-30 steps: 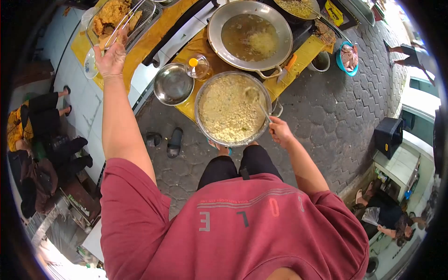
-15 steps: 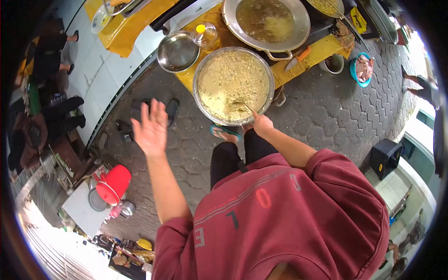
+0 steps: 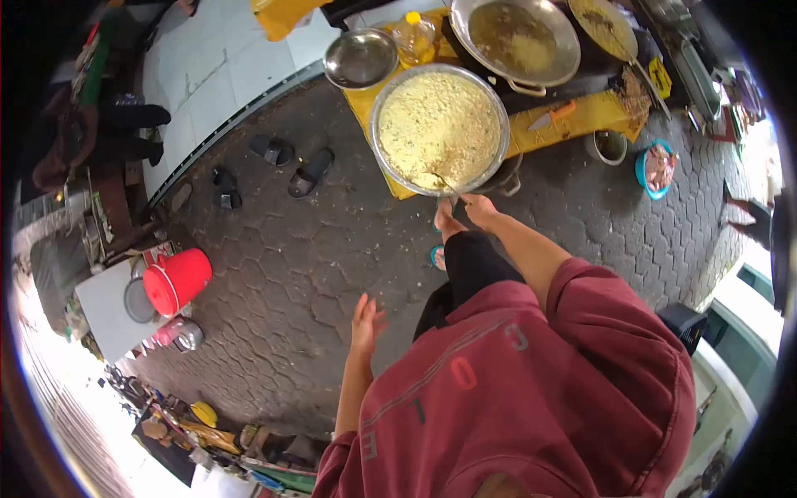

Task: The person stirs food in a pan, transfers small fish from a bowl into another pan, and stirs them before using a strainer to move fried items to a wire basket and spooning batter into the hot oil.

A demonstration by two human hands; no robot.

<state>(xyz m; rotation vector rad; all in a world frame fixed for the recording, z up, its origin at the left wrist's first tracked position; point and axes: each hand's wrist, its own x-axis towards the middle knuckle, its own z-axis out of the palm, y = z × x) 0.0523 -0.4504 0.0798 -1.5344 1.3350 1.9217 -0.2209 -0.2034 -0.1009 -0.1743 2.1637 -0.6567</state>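
Observation:
A large metal basin point(image 3: 378, 158) full of pale yellow batter with bits in it point(image 3: 440, 124) sits at the table's near edge. My right hand point(image 3: 480, 211) is closed around the handle of a spoon point(image 3: 440, 178). The spoon's head rests in the batter by the near rim. Beside my body, over the paving, my left hand point(image 3: 365, 328) hangs with its fingers partly apart and nothing in it. Behind the basin stands a wide pan of oil point(image 3: 465, 51) with a pale clump frying in it.
A shallow metal bowl point(image 3: 360, 60), an oil bottle point(image 3: 414, 40) and an orange-handled knife point(image 3: 554, 114) lie around the basin. To the right are a bucket point(image 3: 606, 148) and a blue tub of raw meat point(image 3: 656, 169). Sandals point(image 3: 311, 173) and a red jug point(image 3: 178, 280) are at left.
My left hand has dropped from its raised spot and come closer to my body. The view has shifted, and my feet have moved. My right hand still grips the spoon.

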